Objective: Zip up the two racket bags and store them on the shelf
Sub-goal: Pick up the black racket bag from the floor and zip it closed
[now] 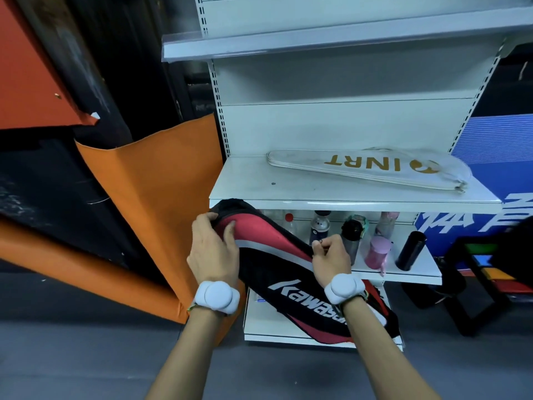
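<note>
Left hand [212, 249] grips the black-and-red racket bag [288, 272] by its rounded end at frame centre, right hand [328, 255] pinching its zipper pull; white racket bag [372, 168] lies shelved; soft, light fabric likely needs bracing beside the zip.

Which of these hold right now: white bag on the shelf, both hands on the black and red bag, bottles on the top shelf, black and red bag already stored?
1. The white racket bag lies on the middle shelf. True.
2. Both hands hold the black and red racket bag. True: left hand grips its end, right hand pinches at its edge.
3. The bottles stand on the top shelf. False: they stand on the shelf below the white bag.
4. The black and red bag rests on the shelf. False: it is held in front of it.
</note>
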